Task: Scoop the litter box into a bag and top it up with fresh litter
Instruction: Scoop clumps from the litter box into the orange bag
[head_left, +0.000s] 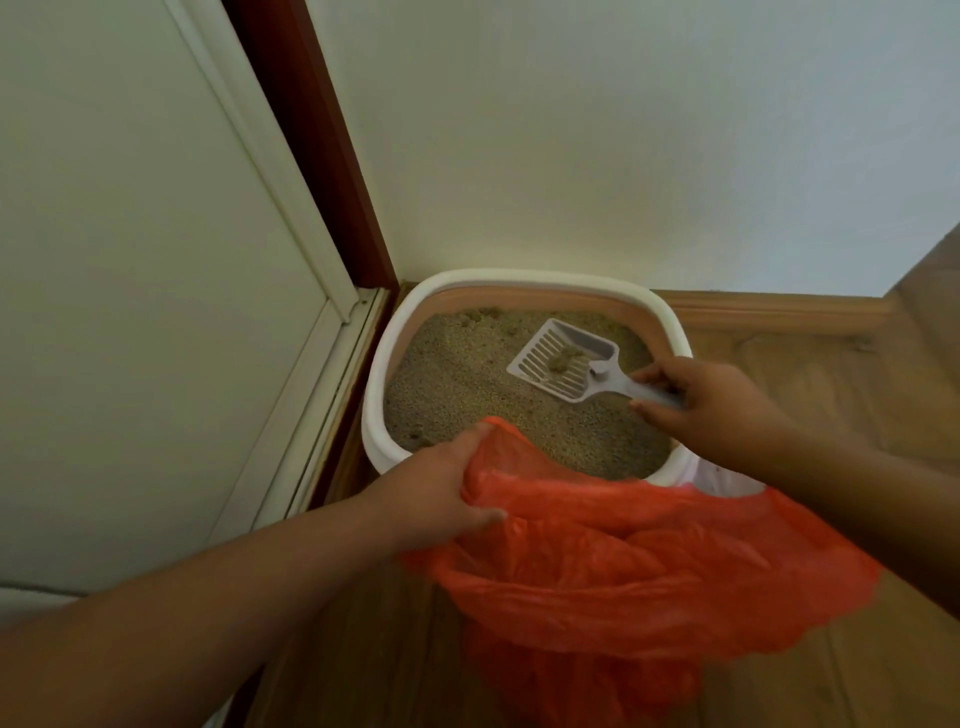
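A white litter box (375, 395) with tan litter stands in the corner of the room. My right hand (711, 402) grips the handle of a grey slotted scoop (566, 361), held above the litter with a small clump (563, 358) on its blade. My left hand (441, 496) grips the rim of an orange plastic bag (649, 561), holding it open at the box's near edge. The bag's mouth faces up and hides the near right part of the box.
A white door (130, 312) with a dark red frame (311, 145) is at the left. A white wall (623, 130) rises behind the box. Wooden floor (810, 374) and a wooden skirting board lie to the right.
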